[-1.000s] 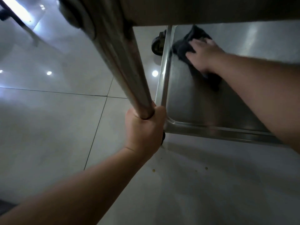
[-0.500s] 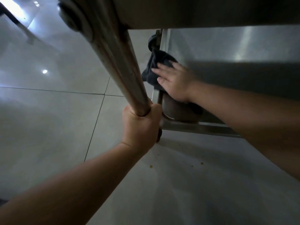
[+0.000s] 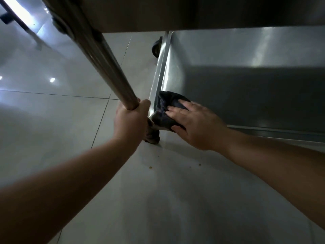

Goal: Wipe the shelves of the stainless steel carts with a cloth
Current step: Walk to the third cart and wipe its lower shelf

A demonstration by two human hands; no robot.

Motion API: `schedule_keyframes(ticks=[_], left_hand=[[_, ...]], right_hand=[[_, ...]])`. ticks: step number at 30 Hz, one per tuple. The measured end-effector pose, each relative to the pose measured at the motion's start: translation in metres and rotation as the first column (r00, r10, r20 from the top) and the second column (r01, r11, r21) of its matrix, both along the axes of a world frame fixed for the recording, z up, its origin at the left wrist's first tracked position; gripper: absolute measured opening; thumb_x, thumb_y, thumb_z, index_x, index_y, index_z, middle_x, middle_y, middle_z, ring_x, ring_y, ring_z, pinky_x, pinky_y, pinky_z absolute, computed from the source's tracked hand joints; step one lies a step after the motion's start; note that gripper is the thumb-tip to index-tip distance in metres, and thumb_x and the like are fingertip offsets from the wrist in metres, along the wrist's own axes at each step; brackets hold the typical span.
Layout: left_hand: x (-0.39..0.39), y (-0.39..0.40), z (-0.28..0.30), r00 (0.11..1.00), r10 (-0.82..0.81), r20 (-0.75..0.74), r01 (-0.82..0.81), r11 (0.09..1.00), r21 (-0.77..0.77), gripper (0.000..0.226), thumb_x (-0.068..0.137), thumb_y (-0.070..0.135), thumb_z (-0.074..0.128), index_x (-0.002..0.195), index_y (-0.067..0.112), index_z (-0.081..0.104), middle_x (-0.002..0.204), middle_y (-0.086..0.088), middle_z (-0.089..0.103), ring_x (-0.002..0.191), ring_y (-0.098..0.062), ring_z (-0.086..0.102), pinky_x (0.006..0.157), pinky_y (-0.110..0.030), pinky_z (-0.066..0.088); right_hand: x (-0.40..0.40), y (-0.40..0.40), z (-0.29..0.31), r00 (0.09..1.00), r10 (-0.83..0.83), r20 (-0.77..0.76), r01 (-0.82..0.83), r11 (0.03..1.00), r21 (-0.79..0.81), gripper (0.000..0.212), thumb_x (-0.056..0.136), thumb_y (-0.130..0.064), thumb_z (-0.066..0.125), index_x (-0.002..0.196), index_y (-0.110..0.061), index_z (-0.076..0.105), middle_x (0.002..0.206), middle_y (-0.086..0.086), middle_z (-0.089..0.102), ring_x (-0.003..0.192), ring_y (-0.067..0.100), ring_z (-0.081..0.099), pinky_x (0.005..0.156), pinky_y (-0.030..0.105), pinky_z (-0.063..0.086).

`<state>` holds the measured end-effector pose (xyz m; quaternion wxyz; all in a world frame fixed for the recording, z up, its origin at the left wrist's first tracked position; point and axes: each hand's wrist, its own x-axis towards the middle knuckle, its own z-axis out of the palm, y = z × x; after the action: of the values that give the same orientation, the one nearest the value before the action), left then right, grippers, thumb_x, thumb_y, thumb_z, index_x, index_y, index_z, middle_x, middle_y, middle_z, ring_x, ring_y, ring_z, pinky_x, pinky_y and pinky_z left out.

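The stainless steel cart's bottom shelf (image 3: 246, 81) fills the right of the head view, with a raised rim (image 3: 159, 73) along its left side. A dark cloth (image 3: 164, 111) lies bunched in the shelf's near left corner. My right hand (image 3: 195, 124) presses flat on the cloth, fingers straight and pointing left. My left hand (image 3: 131, 118) grips the lower end of the cart's upright steel post (image 3: 105, 62) just left of that corner. An upper shelf (image 3: 193, 13) overhangs the top of the view and hides the far part of the bottom shelf.
Glossy pale floor tiles (image 3: 52, 129) spread to the left and in front of the cart, with a few small crumbs (image 3: 150, 167) near the corner. A black caster wheel (image 3: 156, 49) shows at the shelf's far left corner, another under my left hand.
My right hand has slid the cloth along the shelf's left rim from the far end to the near left corner. My left hand has kept its grip on the post.
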<state>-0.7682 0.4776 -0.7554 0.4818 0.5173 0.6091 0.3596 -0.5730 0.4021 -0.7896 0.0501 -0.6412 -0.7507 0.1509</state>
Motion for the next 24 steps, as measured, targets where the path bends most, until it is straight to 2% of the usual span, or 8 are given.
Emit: schedule_keyframes(ticks=[4, 7, 9, 11, 14, 17, 20, 24], left_hand=[[0.003, 0.003, 0.005, 0.99, 0.075, -0.12, -0.084, 0.994, -0.071, 0.039, 0.086, 0.041, 0.077, 0.117, 0.021, 0.064, 0.093, -0.002, 0.069, 0.069, -0.007, 0.068, 0.04, -0.01, 0.043], [0.002, -0.005, 0.003, 0.97, 0.051, -0.238, -0.084, 0.988, -0.129, 0.051, 0.084, 0.043, 0.083, 0.123, 0.02, 0.059, 0.114, -0.007, 0.063, 0.09, -0.017, 0.066, 0.042, -0.012, 0.047], [0.002, -0.026, -0.005, 0.943, -0.028, -0.332, -0.059, 0.967, -0.249, 0.053, 0.085, 0.038, 0.084, 0.125, 0.017, 0.056, 0.117, -0.008, 0.059, 0.094, -0.017, 0.061, 0.053, -0.02, 0.049], [0.008, -0.052, -0.016, 0.92, -0.144, -0.365, -0.014, 0.917, -0.398, 0.05, 0.087, 0.029, 0.082, 0.128, 0.014, 0.058, 0.113, -0.009, 0.062, 0.091, -0.016, 0.059, 0.061, -0.024, 0.042], [0.035, -0.079, -0.019, 0.891, -0.302, -0.34, 0.098, 0.857, -0.505, 0.045, 0.093, 0.029, 0.078, 0.13, 0.012, 0.058, 0.109, -0.009, 0.063, 0.087, -0.017, 0.059, 0.061, -0.025, 0.041], [0.077, -0.092, -0.005, 0.773, -0.466, -0.431, 0.255, 0.849, -0.462, 0.028, 0.092, 0.039, 0.075, 0.112, 0.025, 0.061, 0.097, -0.003, 0.063, 0.073, -0.015, 0.057, 0.052, -0.025, 0.042], [0.115, -0.107, 0.009, 0.588, -0.587, -0.556, 0.495, 0.805, -0.327, 0.018, 0.091, 0.044, 0.07, 0.101, 0.039, 0.056, 0.097, 0.008, 0.062, 0.072, -0.01, 0.059, 0.047, -0.018, 0.041], [0.152, -0.121, 0.012, 0.423, -0.665, -0.615, 0.738, 0.647, -0.191, 0.021, 0.092, 0.042, 0.067, 0.102, 0.042, 0.048, 0.102, 0.018, 0.054, 0.087, -0.006, 0.056, 0.063, -0.018, 0.041]], right_hand=[[0.04, -0.021, -0.001, 0.998, 0.028, 0.054, -0.026, 0.999, -0.029, 0.06, 0.105, -0.056, 0.033, 0.161, -0.034, 0.032, 0.168, -0.015, 0.029, 0.158, 0.02, 0.016, 0.128, 0.04, 0.011], [0.068, -0.038, -0.002, 0.999, 0.023, 0.046, -0.021, 0.998, -0.054, 0.061, 0.105, -0.058, 0.032, 0.161, -0.035, 0.03, 0.168, -0.016, 0.025, 0.159, 0.018, 0.011, 0.128, 0.038, 0.008], [0.087, -0.051, -0.002, 0.999, 0.008, 0.043, -0.006, 0.999, -0.052, 0.061, 0.105, -0.058, 0.033, 0.161, -0.036, 0.03, 0.168, -0.016, 0.025, 0.159, 0.017, 0.011, 0.126, 0.034, 0.004], [0.106, -0.065, -0.002, 0.999, -0.006, 0.047, 0.008, 0.999, -0.053, 0.061, 0.104, -0.06, 0.03, 0.161, -0.037, 0.03, 0.168, -0.017, 0.025, 0.159, 0.017, 0.011, 0.126, 0.033, 0.003], [0.133, -0.084, -0.004, 0.998, -0.026, 0.055, 0.029, 0.998, -0.049, 0.063, 0.103, -0.062, 0.026, 0.16, -0.037, 0.032, 0.168, -0.017, 0.027, 0.159, 0.017, 0.012, 0.126, 0.035, 0.004], [0.157, -0.102, -0.005, 0.998, -0.03, 0.062, 0.033, 0.998, -0.051, 0.064, 0.102, -0.062, 0.025, 0.16, -0.035, 0.034, 0.167, -0.016, 0.029, 0.159, 0.018, 0.013, 0.125, 0.033, 0.001], [0.188, -0.122, -0.004, 0.997, -0.022, 0.068, 0.026, 0.998, -0.064, 0.069, 0.1, -0.067, 0.017, 0.16, -0.036, 0.033, 0.166, -0.016, 0.031, 0.159, 0.017, 0.013, 0.126, 0.033, 0.004], [0.238, -0.156, -0.003, 0.996, -0.047, 0.08, 0.053, 0.996, -0.074, 0.07, 0.1, -0.069, 0.017, 0.16, -0.037, 0.034, 0.166, -0.016, 0.032, 0.158, 0.017, 0.016, 0.124, 0.031, 0.004]])
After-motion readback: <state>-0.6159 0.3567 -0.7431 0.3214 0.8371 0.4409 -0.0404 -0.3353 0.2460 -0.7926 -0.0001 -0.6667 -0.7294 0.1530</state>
